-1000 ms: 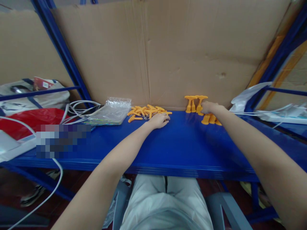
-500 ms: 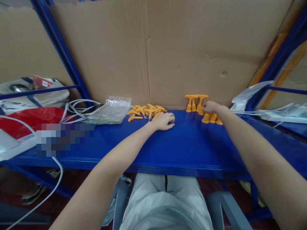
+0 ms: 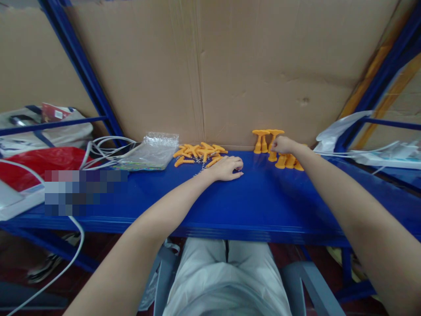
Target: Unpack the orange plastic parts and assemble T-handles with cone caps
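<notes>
My right hand [image 3: 285,144] is closed around the upper part of an orange corkscrew [image 3: 272,156], whose flared base shows below the fingers. Behind it, orange T-handled corkscrews [image 3: 261,141] stand upright against the cardboard. Several more flared orange bases [image 3: 280,161] stand under my right wrist, their tops hidden. My left hand [image 3: 227,168] rests on the table with fingers loosely curved and the thumb apart; no orange piece shows in it. Just left of it lies a loose pile of orange handles [image 3: 199,152] with metal spirals.
Clear plastic packets [image 3: 149,153] lie left of the pile, near white cables [image 3: 108,142] and a red bag [image 3: 49,163]. Cardboard [image 3: 237,74] backs the blue table [image 3: 250,206]. Blue rack posts [image 3: 82,66] rise at both sides. A white power strip [image 3: 388,158] lies at right.
My right hand has shifted slightly left, and the orange corkscrew under it now stands nearer the upright ones. My left hand has slid a little right, away from the pile, its thumb spreading.
</notes>
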Demonstrator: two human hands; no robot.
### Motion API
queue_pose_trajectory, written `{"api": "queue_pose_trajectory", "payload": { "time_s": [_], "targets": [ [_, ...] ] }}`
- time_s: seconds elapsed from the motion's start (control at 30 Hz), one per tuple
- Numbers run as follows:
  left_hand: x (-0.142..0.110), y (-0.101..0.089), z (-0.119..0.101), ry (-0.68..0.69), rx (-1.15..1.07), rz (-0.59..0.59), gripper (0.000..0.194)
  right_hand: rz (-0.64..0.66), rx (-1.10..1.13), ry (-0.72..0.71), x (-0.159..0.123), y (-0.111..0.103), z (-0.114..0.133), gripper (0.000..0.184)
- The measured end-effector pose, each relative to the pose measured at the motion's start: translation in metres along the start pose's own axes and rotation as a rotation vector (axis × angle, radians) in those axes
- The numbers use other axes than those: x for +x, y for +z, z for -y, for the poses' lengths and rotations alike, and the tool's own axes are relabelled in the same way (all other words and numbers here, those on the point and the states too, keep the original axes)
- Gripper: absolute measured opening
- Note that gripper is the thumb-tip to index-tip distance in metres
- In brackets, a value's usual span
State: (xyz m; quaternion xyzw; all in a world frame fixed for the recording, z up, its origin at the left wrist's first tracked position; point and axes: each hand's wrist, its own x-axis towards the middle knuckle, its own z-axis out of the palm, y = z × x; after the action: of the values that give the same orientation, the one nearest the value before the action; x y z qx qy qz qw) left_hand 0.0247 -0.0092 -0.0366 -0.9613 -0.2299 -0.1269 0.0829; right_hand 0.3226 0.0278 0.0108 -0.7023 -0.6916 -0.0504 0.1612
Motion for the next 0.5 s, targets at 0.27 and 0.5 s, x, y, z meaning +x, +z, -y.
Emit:
{"api": "queue_pose_trajectory", "payload": {
  "time_s": [0.27, 0.5],
  "targets": [
    [0.0, 0.0, -0.004, -0.008, -0.006, -0.002, 0.034, 0.101, -0.066, -0.019, -0.01, -0.003, 0.029, 0.009],
    [-0.003, -0.004, 0.006, -0.134, 0.091, -0.013, 0.037, 0.009, 0.022, 0.026, -0.034, 0.009, 0.037, 0.012]
  ]
}}
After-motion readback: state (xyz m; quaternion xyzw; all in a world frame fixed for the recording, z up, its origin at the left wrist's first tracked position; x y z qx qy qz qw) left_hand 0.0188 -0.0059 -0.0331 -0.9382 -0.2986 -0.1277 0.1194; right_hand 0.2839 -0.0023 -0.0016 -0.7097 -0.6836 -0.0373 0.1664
